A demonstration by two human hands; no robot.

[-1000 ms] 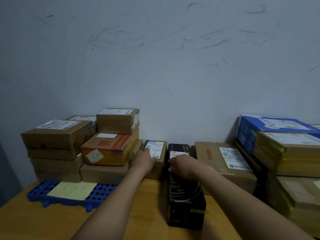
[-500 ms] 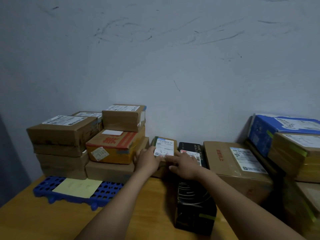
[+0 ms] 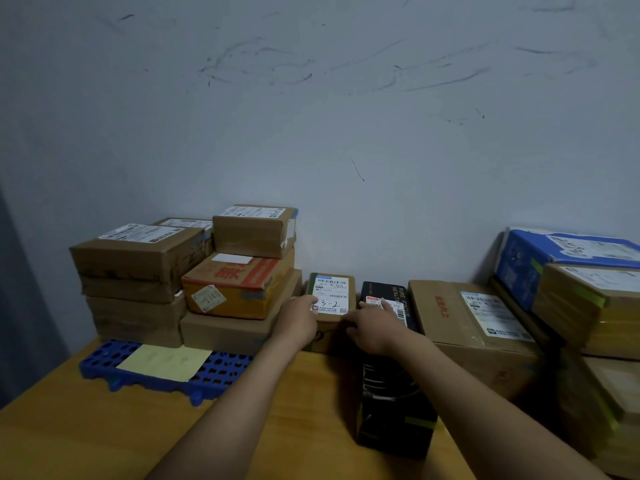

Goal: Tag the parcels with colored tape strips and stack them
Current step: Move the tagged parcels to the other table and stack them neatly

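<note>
Stacking step, we reckon: the small brown cardboard parcel (image 3: pixel 330 299) sits at the tabletop's (image 3: pixel 104 427) back edge, between the brown parcel stack (image 3: pixel 225 332) and the long black box (image 3: pixel 394 393). Both arms reach forward. Left grip (image 3: pixel 298 322) clasps its left edge, thumb on the label; right grip (image 3: pixel 375 327) is loose, fingers spread, at its near right corner. Next we need a firm two-sided squeeze and a straight lift.

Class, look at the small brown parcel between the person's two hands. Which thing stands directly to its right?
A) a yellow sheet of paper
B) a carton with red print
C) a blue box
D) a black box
D: the black box stands right beside the small brown parcel, between it and the large brown carton.
</note>
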